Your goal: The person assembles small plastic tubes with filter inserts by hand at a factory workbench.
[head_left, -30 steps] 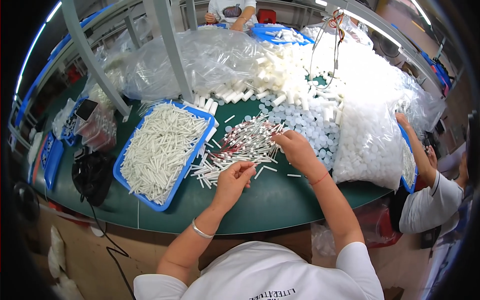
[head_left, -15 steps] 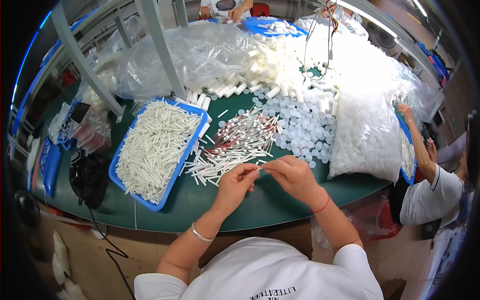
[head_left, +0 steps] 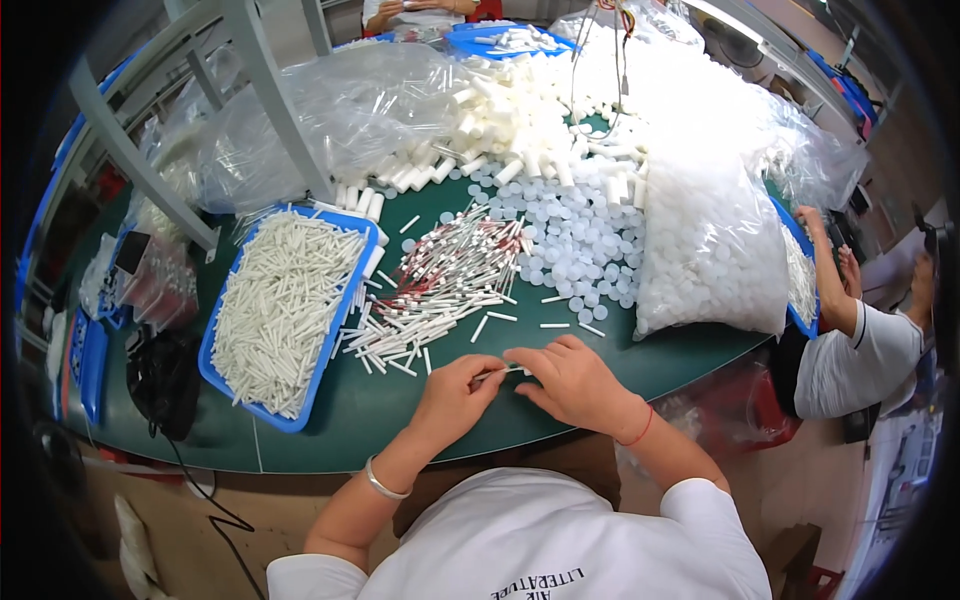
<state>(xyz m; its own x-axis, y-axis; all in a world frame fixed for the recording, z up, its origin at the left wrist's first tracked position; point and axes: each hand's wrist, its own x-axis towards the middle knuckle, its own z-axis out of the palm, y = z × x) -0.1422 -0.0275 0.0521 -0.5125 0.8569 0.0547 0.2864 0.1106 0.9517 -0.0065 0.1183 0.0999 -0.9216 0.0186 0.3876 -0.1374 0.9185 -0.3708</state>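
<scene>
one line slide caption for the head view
Both hands pinch a thin white stick over a green table beside a blue tray.

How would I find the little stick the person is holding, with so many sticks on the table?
Start at the big blue tray of white sticks on the green table. Go right past the loose pile of sticks to the near edge, where the left hand and right hand meet. Only that thin white stick is pinched between fingers.

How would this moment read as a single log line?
left hand: pinching thin white stick | right hand: on same stick | stick pile ahead | blue tray to the left
</scene>
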